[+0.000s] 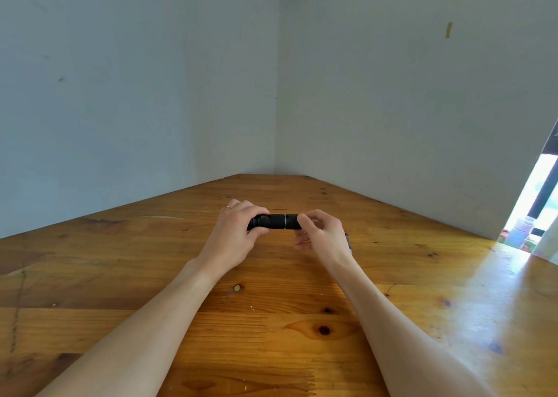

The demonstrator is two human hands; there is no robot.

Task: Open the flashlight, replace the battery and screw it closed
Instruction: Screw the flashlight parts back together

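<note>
Just above the middle of the frame, a person holds a black flashlight level and crosswise over a wooden table, one hand at each end. Their left hand is wrapped around the left part of the barrel, thumb underneath and fingers curled over the top, so that end is mostly hidden; a thin ring sits on one finger. Their right hand pinches the shorter right-hand section between thumb and fingertips, the remaining fingers folded loosely below. Between the two hands the body shows small white lettering and a thin pale seam where the two sections meet (whether they are screwed tight or only butted together I cannot tell). Both forearms reach in bare from the bottom edge, angled toward each other. Something dark peeks out just behind the right wrist, too hidden to identify. Knots and dark streaks mark the varnished planks, and bright light glares across the table's right side. Pale blue-grey walls meet in a corner behind the hands, and at the far right edge of the frame a bright opening shows blurred shapes beyond.
</note>
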